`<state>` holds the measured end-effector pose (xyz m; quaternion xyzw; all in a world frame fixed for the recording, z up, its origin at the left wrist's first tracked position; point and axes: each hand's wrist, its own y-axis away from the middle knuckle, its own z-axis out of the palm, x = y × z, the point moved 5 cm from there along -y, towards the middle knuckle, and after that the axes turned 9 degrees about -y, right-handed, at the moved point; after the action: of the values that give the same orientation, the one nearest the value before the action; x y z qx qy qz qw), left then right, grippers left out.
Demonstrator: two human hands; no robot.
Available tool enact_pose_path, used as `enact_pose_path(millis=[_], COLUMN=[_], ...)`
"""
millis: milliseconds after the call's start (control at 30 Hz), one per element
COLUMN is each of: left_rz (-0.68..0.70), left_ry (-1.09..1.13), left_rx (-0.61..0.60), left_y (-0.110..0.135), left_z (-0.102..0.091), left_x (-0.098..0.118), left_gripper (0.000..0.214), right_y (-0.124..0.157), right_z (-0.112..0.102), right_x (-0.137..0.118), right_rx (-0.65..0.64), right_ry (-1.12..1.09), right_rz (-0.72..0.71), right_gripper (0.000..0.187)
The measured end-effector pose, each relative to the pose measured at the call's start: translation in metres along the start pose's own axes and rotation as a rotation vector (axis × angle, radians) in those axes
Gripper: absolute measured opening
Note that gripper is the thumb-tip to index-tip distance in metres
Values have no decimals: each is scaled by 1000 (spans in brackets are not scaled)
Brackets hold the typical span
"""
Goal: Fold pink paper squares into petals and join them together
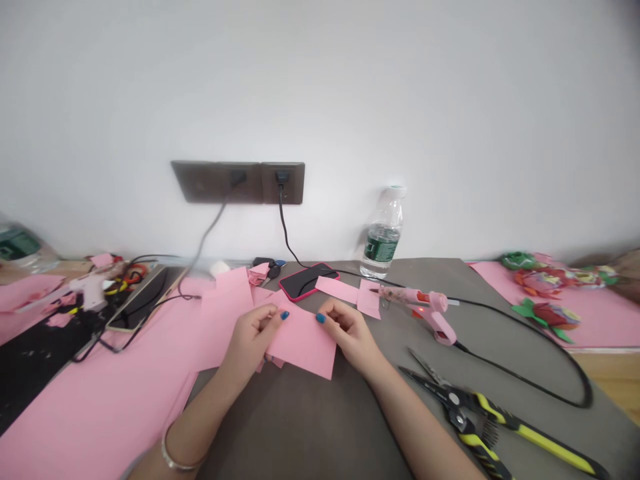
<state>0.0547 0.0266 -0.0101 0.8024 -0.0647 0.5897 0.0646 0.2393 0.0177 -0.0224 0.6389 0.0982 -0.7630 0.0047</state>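
Just above the grey worktop (300, 427), the left hand (250, 340) and the right hand (347, 330) grip the top edge of a pink paper sheet (300, 343), which sits between them near the middle of the view. Each hand is closed in a pinch, its thumb on top with a blue-painted nail showing and the other fingers curled behind the paper. Both have hold of the same sheet, though whether a fold or crease is forming under the fingers cannot be told. The step in hand appears to be working this one piece by hand, with no tool in use. A wider pink sheet (225, 313) lies just behind the left hand, while a narrow pink strip (336, 289) and a small pink offcut (369, 299) sit beyond the right. Just past them lies a pink hot glue gun (425, 310), its black cord (530, 353) looping away, and open yellow-and-black snips (480, 413) rest near the right forearm. (A phone in a pink case (307, 280) sits farther back, beyond the sheet.) Taking up either tool would call for one hand to let go of the sheet first.
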Motion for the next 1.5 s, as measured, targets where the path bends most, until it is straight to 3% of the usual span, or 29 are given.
enact_pose_path(millis=[167,300,433,500,567,800,1033,1267,1500], left_rz=[50,64,52,43,32,-62,47,89,105], left_ry=[-5,-16,-49,-94,-126,-35,-125,-157,-123], left_rx=[8,-33,-300,-450,-508,-394,-345,-294,-251], left_y=[-4,-6,2,7,9,3,6,4,-1], left_z=[-1,-2,11,20,25,20,23,18,6], left_x=[4,4,4,3,2,-2,2,6,6], left_gripper=[26,30,36,36,33,30,23,21,21], right_y=[0,-1,1,3,4,3,3,0,-6], right_z=[-5,-7,-4,1,5,3,9,5,-12], right_x=[2,5,4,1,0,0,3,9,14], right_rx=[71,-9,-202,-306,-360,-221,-217,-108,65], right_ry=[-84,-132,-240,-158,11,71,170,113,23], right_rz=[3,74,107,100,104,40,59,90,82], right_gripper=[43,42,59,60,49,34,2,4,12])
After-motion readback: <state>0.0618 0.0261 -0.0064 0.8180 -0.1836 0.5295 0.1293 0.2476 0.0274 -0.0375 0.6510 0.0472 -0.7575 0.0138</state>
